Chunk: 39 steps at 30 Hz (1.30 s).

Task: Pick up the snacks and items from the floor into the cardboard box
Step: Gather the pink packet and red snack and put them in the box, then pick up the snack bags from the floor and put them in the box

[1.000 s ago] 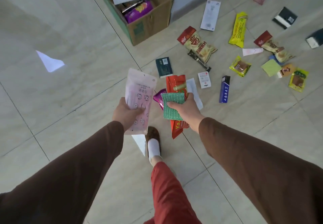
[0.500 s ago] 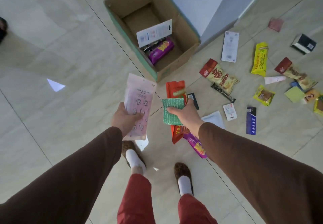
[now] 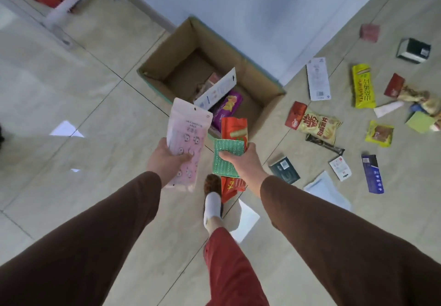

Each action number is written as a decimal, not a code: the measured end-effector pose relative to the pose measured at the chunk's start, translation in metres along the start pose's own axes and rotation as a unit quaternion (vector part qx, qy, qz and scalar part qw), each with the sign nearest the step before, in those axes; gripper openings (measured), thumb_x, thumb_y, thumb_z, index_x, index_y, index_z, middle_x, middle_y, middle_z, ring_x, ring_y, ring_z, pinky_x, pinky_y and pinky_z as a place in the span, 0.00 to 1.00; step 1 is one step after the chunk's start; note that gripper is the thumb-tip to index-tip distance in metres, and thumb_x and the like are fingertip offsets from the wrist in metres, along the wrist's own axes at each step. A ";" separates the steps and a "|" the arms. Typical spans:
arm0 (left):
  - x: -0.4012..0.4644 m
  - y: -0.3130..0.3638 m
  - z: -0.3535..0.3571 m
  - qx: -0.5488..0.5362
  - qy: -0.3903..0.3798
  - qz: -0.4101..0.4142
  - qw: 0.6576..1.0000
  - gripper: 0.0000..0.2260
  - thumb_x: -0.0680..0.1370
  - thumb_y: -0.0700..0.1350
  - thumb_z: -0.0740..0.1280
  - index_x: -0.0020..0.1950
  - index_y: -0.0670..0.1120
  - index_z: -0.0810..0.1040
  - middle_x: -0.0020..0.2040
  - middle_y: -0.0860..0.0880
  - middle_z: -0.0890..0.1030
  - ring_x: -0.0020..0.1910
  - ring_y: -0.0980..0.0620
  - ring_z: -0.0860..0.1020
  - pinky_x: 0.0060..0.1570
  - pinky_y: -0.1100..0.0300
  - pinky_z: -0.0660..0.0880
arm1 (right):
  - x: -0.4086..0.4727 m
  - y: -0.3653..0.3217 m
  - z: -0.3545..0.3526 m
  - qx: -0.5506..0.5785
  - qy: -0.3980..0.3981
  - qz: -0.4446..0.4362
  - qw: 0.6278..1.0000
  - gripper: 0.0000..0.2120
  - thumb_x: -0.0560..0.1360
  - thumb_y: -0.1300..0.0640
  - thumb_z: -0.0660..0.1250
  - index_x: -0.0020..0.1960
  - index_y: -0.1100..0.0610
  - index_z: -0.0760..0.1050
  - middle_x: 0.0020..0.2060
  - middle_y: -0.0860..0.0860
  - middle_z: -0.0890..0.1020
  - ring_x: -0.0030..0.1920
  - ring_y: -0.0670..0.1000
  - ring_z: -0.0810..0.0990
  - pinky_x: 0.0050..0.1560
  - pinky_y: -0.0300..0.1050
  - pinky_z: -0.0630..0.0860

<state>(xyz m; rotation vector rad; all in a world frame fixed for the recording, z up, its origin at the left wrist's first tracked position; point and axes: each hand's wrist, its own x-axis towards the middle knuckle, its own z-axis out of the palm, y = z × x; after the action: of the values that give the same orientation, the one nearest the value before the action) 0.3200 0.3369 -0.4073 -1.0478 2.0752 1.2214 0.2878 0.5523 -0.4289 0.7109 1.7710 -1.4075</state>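
Observation:
My left hand [image 3: 164, 161] grips a pink pouch [image 3: 187, 136] printed with small faces, held upright just in front of the cardboard box [image 3: 162, 60]. My right hand [image 3: 241, 162] holds a green scouring pad [image 3: 226, 156] together with a red snack packet [image 3: 233, 126] behind it. Both hands are at the box's near edge. Inside the open box lie a purple snack bag [image 3: 226, 107] and a white card [image 3: 216, 89]. Several snacks remain on the floor to the right, among them a red-and-tan chip bag [image 3: 315, 124] and a yellow packet [image 3: 362, 86].
The box stands against a pale blue wall corner [image 3: 238, 7]. On the floor at right lie a dark green packet [image 3: 285, 169], a blue stick pack [image 3: 372, 173], white cards [image 3: 318, 79] and a black box [image 3: 414, 50]. My slippered foot [image 3: 212, 191] is below my hands. A metal frame [image 3: 71, 2] stands at upper left.
I have stepped toward the box; it now fills the middle of the view and my hands, still holding the same items, reach its near edge.

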 end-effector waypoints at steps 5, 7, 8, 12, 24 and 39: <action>0.073 0.057 -0.033 0.032 -0.002 0.005 0.999 0.21 0.74 0.48 0.75 0.61 0.51 0.68 0.55 0.48 0.79 0.45 0.47 0.80 0.45 0.50 0.78 | 0.052 -0.058 0.023 0.087 0.036 0.037 0.995 0.30 0.71 0.53 0.81 0.65 0.54 0.66 0.54 0.54 0.82 0.51 0.55 0.85 0.57 0.57 0.82; 0.101 0.076 -0.045 0.050 -0.006 0.004 0.999 0.22 0.75 0.49 0.75 0.62 0.51 0.67 0.56 0.48 0.79 0.49 0.44 0.82 0.46 0.48 0.80 | 0.068 -0.078 0.031 0.103 0.051 0.046 0.992 0.30 0.72 0.53 0.81 0.64 0.53 0.66 0.53 0.53 0.81 0.51 0.55 0.84 0.52 0.54 0.82; 0.114 0.086 -0.051 0.061 -0.008 0.008 0.998 0.22 0.75 0.49 0.75 0.61 0.51 0.67 0.57 0.47 0.79 0.50 0.42 0.82 0.48 0.46 0.81 | 0.076 -0.087 0.036 0.118 0.058 0.050 0.990 0.30 0.72 0.53 0.81 0.64 0.53 0.65 0.53 0.53 0.81 0.51 0.55 0.85 0.52 0.54 0.83; 0.161 0.126 -0.073 0.118 -0.008 0.048 0.992 0.20 0.74 0.50 0.75 0.60 0.50 0.68 0.58 0.45 0.81 0.51 0.41 0.82 0.53 0.42 0.81 | 0.111 -0.120 0.058 0.188 0.091 0.048 0.977 0.36 0.67 0.52 0.84 0.65 0.53 0.66 0.55 0.52 0.82 0.53 0.56 0.86 0.59 0.60 0.83; 0.237 0.167 -0.108 0.268 -0.108 0.174 0.941 0.35 0.76 0.53 0.72 0.80 0.48 0.62 0.76 0.46 0.71 0.72 0.44 0.72 0.71 0.50 0.68 | 0.144 -0.159 0.114 0.175 0.190 0.065 0.964 0.36 0.67 0.52 0.81 0.71 0.56 0.73 0.61 0.52 0.83 0.57 0.55 0.83 0.47 0.45 0.77; 0.154 0.187 -0.076 0.483 -0.204 0.368 0.768 0.15 0.78 0.49 0.69 0.65 0.47 0.77 0.61 0.45 0.81 0.58 0.44 0.79 0.58 0.51 0.76 | 0.019 -0.095 0.070 -0.034 0.293 0.042 0.955 0.23 0.80 0.54 0.69 0.73 0.55 0.71 0.67 0.53 0.78 0.65 0.55 0.77 0.67 0.56 0.77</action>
<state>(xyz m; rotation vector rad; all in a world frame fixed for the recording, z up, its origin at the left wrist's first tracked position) 0.0754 0.2695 -0.3937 0.5127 2.2918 0.3813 0.2163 0.4613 -0.4002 1.2454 2.1875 -1.1383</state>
